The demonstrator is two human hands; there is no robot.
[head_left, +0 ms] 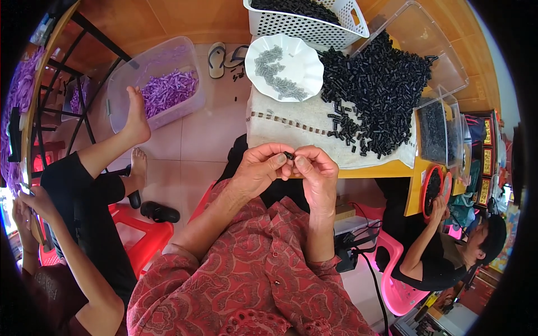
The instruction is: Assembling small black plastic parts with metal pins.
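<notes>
Just in front of the table's near edge, my left hand [262,168] and my right hand [315,171] meet fingertip to fingertip. Between them is a small black plastic piece [288,155], pinched by thumb and forefinger on both sides. Fingers cover part of it, so its full shape is hidden. Beyond my hands, a large heap of similar black pieces [381,95] spreads over a pale cloth [280,147]. A white scalloped plate [307,70] stands at the cloth's far left, holding many small clear pieces [269,64].
Behind the plate is a white perforated basket [291,28] of black pieces. Clear bins [443,131] stand at the table's right. A person [443,252] sits at right beside a red tray [432,193]; another person [73,224] sits at left. A clear tub [120,106] with purple strips rests on the floor.
</notes>
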